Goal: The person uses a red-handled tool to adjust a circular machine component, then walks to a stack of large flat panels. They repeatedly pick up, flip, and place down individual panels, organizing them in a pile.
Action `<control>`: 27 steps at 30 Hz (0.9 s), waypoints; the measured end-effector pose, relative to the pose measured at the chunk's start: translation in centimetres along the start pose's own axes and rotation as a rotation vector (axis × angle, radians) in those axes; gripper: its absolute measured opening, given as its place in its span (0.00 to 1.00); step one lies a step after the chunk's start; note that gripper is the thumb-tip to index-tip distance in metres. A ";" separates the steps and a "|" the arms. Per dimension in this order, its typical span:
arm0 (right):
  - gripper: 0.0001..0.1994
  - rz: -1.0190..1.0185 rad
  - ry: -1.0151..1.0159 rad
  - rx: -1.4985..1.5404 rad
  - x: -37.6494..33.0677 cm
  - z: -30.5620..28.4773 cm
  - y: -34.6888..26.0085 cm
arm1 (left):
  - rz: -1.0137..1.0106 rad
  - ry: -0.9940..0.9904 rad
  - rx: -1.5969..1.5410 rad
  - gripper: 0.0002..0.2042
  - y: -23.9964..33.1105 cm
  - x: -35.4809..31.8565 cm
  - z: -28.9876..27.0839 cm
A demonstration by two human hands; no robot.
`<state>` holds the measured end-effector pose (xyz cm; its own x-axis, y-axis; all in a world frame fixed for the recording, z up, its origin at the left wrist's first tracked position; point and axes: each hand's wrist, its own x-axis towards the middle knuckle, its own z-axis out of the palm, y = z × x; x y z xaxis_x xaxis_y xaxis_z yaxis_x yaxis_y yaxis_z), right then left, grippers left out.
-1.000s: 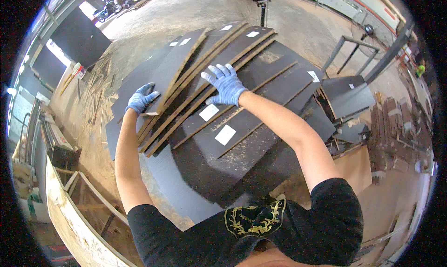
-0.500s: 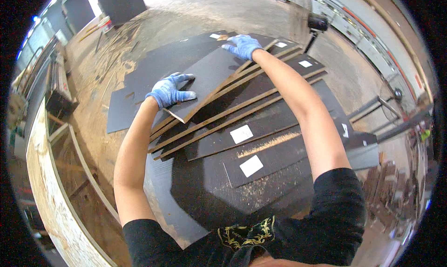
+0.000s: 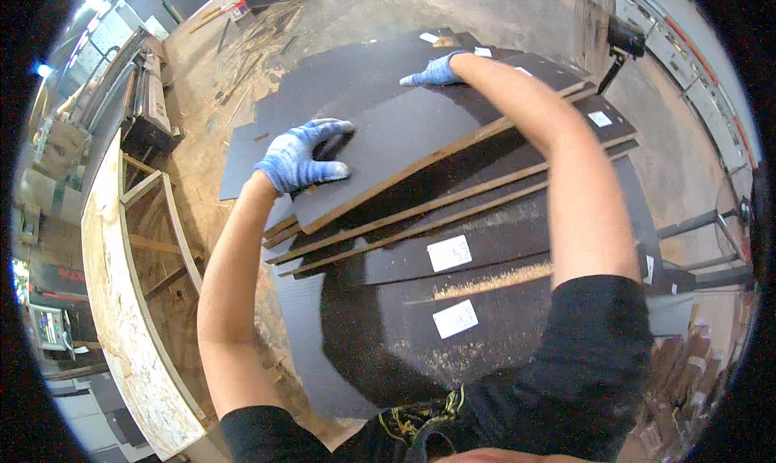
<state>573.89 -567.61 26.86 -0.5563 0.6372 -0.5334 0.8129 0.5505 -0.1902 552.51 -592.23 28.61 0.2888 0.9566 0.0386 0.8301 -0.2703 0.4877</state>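
Note:
A dark flat board (image 3: 404,140) with a raw brown edge lies on top of a staggered stack of similar dark boards. My left hand (image 3: 303,156), in a blue and white work glove, rests at the board's left end with thumb and fingers spread apart. Farther off, my right hand (image 3: 439,71), gloved alike, lies against the board's far side with its fingers stretched out to the left; part of it is hidden behind the wrist. Below the top board, several boards show their brown edges. White paper labels (image 3: 449,254) sit on some of them.
Sawdust (image 3: 493,280) is scattered over the nearer boards. To the left stands a pale wooden frame (image 3: 133,301). A black device on a stand (image 3: 624,39) rises beyond the stack's far right corner. Metal bars (image 3: 703,220) jut out at right, and wood scraps litter the floor.
The top board has turned and slid left, so its near edge runs closer to parallel with the boards below. Both hands have moved with it, and the whole view has shifted.

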 end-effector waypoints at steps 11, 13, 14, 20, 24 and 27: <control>0.48 0.050 -0.012 0.129 -7.3 3.0 2.0 | 0.128 0.344 0.390 0.27 9.6 -9.0 2.8; 0.45 0.042 0.076 0.108 -6.4 4.5 2.5 | 0.186 0.287 0.473 0.25 12.4 -13.9 5.2; 0.45 0.048 0.071 0.125 -7.4 5.1 1.5 | 0.105 0.324 0.478 0.26 13.5 -15.8 7.3; 0.48 0.077 0.020 -0.018 -11.4 6.3 1.3 | 0.204 0.665 0.577 0.24 10.4 -18.7 13.6; 0.43 0.070 0.094 0.129 -13.3 7.4 1.5 | 0.200 0.664 0.593 0.25 8.7 -19.4 15.0; 0.41 0.043 0.132 0.196 -13.2 7.3 1.8 | 0.125 0.539 0.612 0.24 8.5 -19.1 14.3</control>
<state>583.98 -578.98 27.52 -0.5278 0.7299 -0.4343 0.8470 0.4143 -0.3332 560.89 -614.30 19.51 0.2568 0.7946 0.5502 0.9651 -0.2407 -0.1029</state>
